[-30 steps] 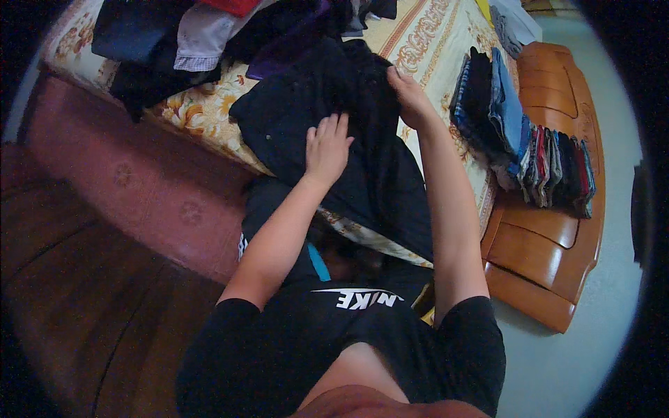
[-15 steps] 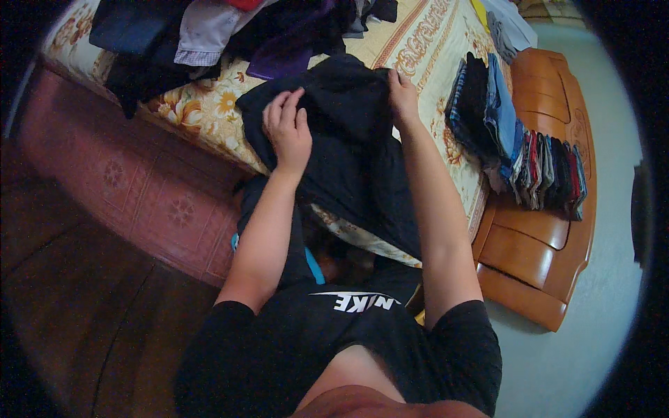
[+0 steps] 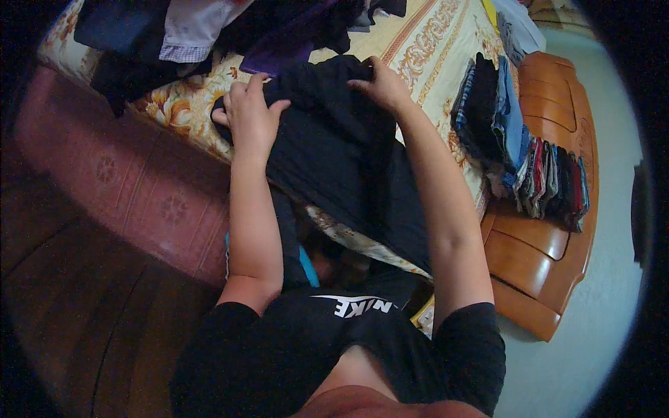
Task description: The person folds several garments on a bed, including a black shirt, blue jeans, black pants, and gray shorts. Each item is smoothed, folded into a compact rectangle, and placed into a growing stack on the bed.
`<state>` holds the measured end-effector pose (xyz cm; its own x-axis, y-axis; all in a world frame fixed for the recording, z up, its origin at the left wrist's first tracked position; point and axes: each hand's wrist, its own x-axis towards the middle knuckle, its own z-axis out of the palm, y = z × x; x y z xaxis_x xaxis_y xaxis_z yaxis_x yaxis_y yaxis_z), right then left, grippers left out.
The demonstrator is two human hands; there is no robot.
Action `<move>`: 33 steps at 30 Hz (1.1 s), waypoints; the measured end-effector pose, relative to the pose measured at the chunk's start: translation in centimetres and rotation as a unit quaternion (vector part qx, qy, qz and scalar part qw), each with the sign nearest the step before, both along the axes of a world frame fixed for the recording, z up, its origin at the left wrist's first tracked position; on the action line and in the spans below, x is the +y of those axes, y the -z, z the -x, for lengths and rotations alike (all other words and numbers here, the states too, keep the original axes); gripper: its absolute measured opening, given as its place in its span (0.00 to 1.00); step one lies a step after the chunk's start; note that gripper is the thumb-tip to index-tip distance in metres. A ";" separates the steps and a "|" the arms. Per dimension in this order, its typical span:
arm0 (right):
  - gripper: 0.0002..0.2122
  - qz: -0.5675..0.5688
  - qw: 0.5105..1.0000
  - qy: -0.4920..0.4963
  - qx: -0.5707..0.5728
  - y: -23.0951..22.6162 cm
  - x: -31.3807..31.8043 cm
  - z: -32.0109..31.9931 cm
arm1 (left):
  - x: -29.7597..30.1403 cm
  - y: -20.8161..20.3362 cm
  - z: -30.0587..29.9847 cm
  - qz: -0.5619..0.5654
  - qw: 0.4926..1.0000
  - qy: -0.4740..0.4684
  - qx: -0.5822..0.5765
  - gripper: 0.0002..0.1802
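Note:
A black garment (image 3: 334,139) lies rumpled across the near edge of the bed, and one part trails toward my lap. Its exact kind cannot be made out. My left hand (image 3: 252,118) is at its far left edge, fingers curled over the cloth and thumb held apart on top. At the far right corner my right hand (image 3: 383,85) grips the fabric between thumb and fingers. Folds hide some of the fingertips of both hands.
The bed has a cream flowered cover (image 3: 425,42). Loose clothes (image 3: 202,28) pile up at the far left. To the right stand folded jeans (image 3: 512,104) and a row of folded clothes (image 3: 550,174) by a brown headboard (image 3: 536,244). A reddish patterned bench-like surface (image 3: 139,181) is at left.
My left hand has moved left and curled over the garment's edge, from lying spread on top. My right hand has shifted slightly left and up, with the cloth drawn along.

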<state>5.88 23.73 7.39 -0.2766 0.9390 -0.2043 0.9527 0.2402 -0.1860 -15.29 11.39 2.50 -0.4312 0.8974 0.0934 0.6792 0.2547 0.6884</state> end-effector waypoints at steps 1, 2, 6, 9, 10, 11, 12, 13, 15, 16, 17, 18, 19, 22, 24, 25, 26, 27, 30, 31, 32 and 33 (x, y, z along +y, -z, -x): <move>0.19 0.013 0.999 -0.001 -0.051 0.2 0.3 -0.1 | 0.0 -0.1 0.1 -0.021 1.000 -0.009 -0.006 0.25; 0.16 -0.018 1.000 0.021 -0.011 1.0 1.0 -1.0 | 0.2 0.3 0.2 -0.021 0.999 -0.023 -0.012 0.20; 0.12 -0.082 0.992 -0.015 0.099 -1.3 3.6 -1.9 | 0.7 3.1 0.5 -0.058 0.990 -0.128 0.032 0.12; 0.14 -0.018 0.983 0.007 0.183 -3.1 4.3 -2.1 | 0.7 2.2 0.0 -0.038 0.987 -0.144 0.066 0.10; 0.14 -0.005 0.981 0.031 0.191 -3.8 4.5 -2.1 | 0.7 2.4 0.2 -0.050 0.985 -0.152 0.061 0.10; 0.15 0.007 0.979 0.055 0.199 -4.8 4.6 -2.1 | 0.8 2.8 0.6 -0.062 0.984 -0.160 0.057 0.11; 0.16 0.043 0.945 0.054 0.320 -5.6 4.3 -2.2 | 0.8 3.1 1.0 -0.074 0.981 -0.169 0.052 0.11; 0.17 0.066 0.936 0.099 0.332 -6.4 4.4 -2.1 | 0.8 3.4 1.4 -0.079 0.979 -0.182 0.041 0.10; 0.17 0.142 0.889 0.128 0.417 -7.3 4.3 -2.8 | 0.8 3.5 1.8 -0.089 0.974 -0.207 0.018 0.08; 0.17 0.152 0.878 0.131 0.435 -7.4 4.2 -2.9 | 0.7 3.2 1.6 -0.120 0.966 -0.228 0.034 0.08; 0.17 0.163 0.866 0.134 0.453 -7.4 4.1 -3.0 | 0.6 2.8 1.3 -0.141 0.956 -0.248 0.064 0.08; 0.17 0.174 0.854 0.135 0.471 -7.6 3.8 -2.7 | 0.5 1.4 1.1 -0.161 0.945 -0.268 0.094 0.08; 0.16 0.187 0.837 0.144 0.493 -7.9 3.4 -2.4 | 0.5 0.6 0.9 -0.181 0.932 -0.287 0.124 0.08; 0.14 0.211 0.804 0.149 0.536 -8.3 2.4 -1.4 | 0.9 0.0 -1.2 -0.306 0.952 -0.004 -0.017 0.09; 0.14 0.209 0.808 0.129 0.536 -7.9 2.3 -1.3 | 1.4 -1.0 -5.0 -0.174 0.923 0.120 -0.320 0.11; 0.14 0.207 0.811 0.109 0.536 -7.9 2.0 -0.8 | 1.5 -0.3 -6.2 -0.036 0.867 0.109 -0.485 0.12; 0.14 0.204 0.814 0.089 0.536 -7.9 1.4 -0.1 | 1.8 1.1 -6.7 -0.025 0.841 0.092 -0.532 0.14; 0.14 0.202 0.817 0.069 0.535 -8.0 0.9 0.6 | 2.3 2.7 -7.3 -0.016 0.812 0.075 -0.579 0.17; 0.13 0.155 0.857 0.017 0.492 -7.7 -2.1 3.9 | 2.2 2.2 -6.8 -0.027 0.635 0.043 -0.770 0.27; 0.14 0.123 0.868 0.008 0.481 -7.5 -3.5 5.3 | 1.8 0.9 -6.1 -0.035 0.553 0.037 -0.832 0.31; 0.13 0.126 0.862 0.024 0.491 -6.9 -4.7 6.4 | 1.4 -0.3 -5.1 -0.041 0.517 0.093 -0.850 0.38; 0.13 0.128 0.855 0.042 0.502 -6.0 -6.0 7.4 | 1.1 -1.1 -4.2 -0.055 0.507 0.070 -0.857 0.39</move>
<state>-1.48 17.72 13.42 -0.3664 0.9244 -0.1056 0.2951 0.0078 -0.9554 -11.14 12.50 3.60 0.1042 0.9606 -0.2576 -0.9356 0.1825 0.3022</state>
